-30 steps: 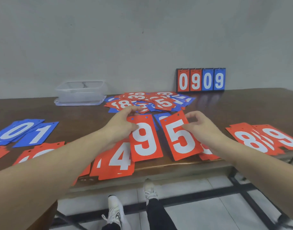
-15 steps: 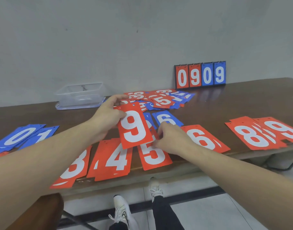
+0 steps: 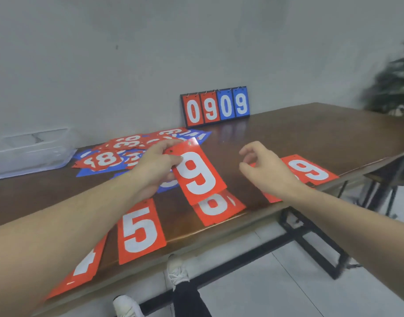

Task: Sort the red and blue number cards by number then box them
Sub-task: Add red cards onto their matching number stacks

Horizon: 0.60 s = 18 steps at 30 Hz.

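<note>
At far left the clear box (image 3: 29,152) is blurred, and the left arm hides most of the red 4 card (image 3: 85,264). Left hand (image 3: 154,167) pinches the red 9 card (image 3: 197,171) above the table (image 3: 311,133). Right hand (image 3: 268,171), fingers loosely curled, holds nothing.

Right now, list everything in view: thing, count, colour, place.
held 9 card: one, red, above the table centre.
5 card: one, red, near edge.
4 card: one, red, left of the 5, partly hidden.
6 card: one, red, under the held card.
9 card: one, red, right edge.
loose pile: many, red and blue, far centre.
scoreboard: one, reads 0909, against the wall.
box: one, clear, far left.
table: one, brown.
plant: one, green, far right.
left hand: pinches the held 9 card.
right hand: holds nothing.
</note>
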Tool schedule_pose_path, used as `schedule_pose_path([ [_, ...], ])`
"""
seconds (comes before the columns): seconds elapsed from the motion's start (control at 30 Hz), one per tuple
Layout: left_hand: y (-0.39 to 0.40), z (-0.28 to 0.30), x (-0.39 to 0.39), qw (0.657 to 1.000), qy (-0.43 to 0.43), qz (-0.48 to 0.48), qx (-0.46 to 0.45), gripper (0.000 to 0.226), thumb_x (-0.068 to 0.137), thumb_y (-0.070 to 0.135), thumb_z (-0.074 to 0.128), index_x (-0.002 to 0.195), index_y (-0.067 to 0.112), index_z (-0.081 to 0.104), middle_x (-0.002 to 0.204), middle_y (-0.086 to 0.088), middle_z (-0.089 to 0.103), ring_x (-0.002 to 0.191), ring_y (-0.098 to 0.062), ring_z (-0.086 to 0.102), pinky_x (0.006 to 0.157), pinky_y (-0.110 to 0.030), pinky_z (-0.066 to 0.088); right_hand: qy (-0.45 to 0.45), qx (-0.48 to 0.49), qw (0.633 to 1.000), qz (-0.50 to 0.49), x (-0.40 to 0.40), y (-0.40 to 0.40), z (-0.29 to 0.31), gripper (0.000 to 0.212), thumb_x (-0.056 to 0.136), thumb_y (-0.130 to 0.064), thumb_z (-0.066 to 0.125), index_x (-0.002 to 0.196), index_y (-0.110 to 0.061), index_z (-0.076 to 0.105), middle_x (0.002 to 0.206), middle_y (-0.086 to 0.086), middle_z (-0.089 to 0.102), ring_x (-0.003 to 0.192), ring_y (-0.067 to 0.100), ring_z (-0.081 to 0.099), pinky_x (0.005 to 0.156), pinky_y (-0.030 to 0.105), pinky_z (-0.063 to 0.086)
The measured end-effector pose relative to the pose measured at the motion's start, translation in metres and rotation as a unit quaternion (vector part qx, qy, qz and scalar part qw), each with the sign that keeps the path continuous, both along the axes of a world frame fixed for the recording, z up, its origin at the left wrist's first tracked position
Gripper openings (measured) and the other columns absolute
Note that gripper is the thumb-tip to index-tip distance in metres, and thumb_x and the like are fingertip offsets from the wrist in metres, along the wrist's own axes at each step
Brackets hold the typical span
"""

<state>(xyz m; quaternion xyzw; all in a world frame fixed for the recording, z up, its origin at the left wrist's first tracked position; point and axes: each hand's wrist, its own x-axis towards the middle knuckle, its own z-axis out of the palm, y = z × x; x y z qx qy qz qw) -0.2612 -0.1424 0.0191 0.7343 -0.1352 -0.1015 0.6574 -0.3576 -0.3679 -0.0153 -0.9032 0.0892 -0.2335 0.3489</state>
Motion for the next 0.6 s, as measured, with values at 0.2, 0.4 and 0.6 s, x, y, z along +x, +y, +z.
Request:
schedule_pose_path([
  [0.2, -0.115, -0.001, -0.010, 0.997, 0.035, -0.069, 0.017, 0.022, 0.097, 0.001, 0.058, 0.104, 0.021, 0.060, 0.110, -0.009, 0.070, 0.092, -0.024, 0.074, 0.076, -0.044, 0.063, 0.020, 0.000, 0.994, -0.103, -0.040, -0.104, -0.007, 0.021, 0.090, -0.023, 0.059, 0.109, -0.032, 0.055, 0.099, -0.013, 0.064, 0.076, 0.011, 0.063, 0.070, 0.032, 0.046],
  [0.4, -0.214, -0.011, -0.016, 0.990, 0.006, -0.108, 0.085, 0.015, 0.094, 0.013, 0.064, 0.107, 0.019, 0.064, 0.109, -0.011, 0.071, 0.090, -0.023, 0.070, 0.088, -0.048, 0.057, 0.018, -0.009, 0.988, -0.151, -0.066, -0.178, -0.020, 0.020, 0.090, -0.024, 0.059, 0.107, -0.034, 0.054, 0.092, -0.013, 0.064, 0.090, 0.016, 0.060, 0.070, 0.033, 0.041],
  [0.6, -0.283, -0.030, -0.007, 0.982, -0.061, -0.097, 0.147, 0.012, 0.088, 0.013, 0.064, 0.090, 0.024, 0.060, 0.100, -0.006, 0.070, 0.093, -0.024, 0.070, 0.080, -0.037, 0.058, 0.057, -0.029, 0.992, -0.112, -0.070, -0.206, -0.026, 0.039, 0.098, -0.016, 0.046, 0.133, -0.032, 0.044, 0.111, -0.019, 0.067, 0.086, -0.001, 0.060, 0.068, 0.019, 0.040],
])
